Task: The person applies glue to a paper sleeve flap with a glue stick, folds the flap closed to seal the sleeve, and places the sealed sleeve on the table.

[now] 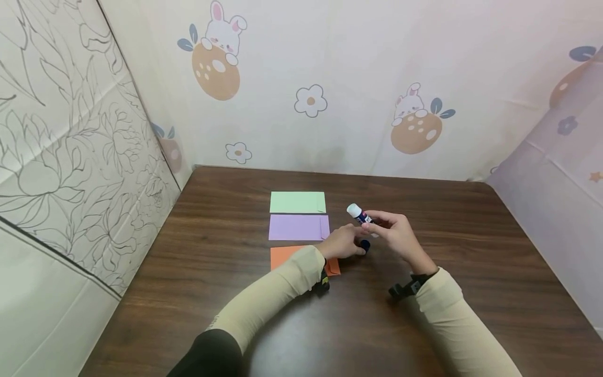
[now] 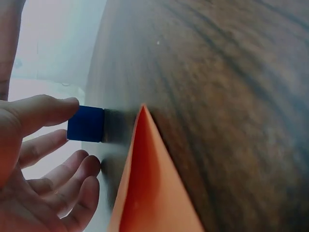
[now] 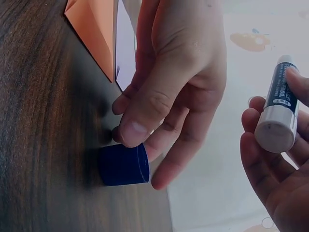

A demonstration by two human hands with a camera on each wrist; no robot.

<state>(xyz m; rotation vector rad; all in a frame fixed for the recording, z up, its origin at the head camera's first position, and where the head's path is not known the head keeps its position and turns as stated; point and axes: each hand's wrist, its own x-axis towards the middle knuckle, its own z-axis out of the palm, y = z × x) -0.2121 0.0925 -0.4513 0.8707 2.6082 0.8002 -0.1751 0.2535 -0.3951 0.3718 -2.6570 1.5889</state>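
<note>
A glue stick (image 1: pixel 360 214) with a dark label and white ends is held between the thumb and fingers of my right hand (image 1: pixel 398 236), raised above the table and tilted. Just to its left, my left hand (image 1: pixel 341 242) reaches down to a dark blue cap (image 3: pixel 124 164) standing on the table. The thumb and forefinger pinch the cap near its upper rim, while the other fingers hang loosely curled in the left wrist view. Under the left wrist lies an orange envelope (image 2: pixel 154 188), its flap edge lifted a little.
Beyond the orange envelope lie a purple envelope (image 1: pixel 294 228) and a light green envelope (image 1: pixel 298 202), stacked in a column on the brown wooden table (image 1: pixel 212 220). Patterned cloth walls (image 1: pixel 311 141) stand along the table's back and sides.
</note>
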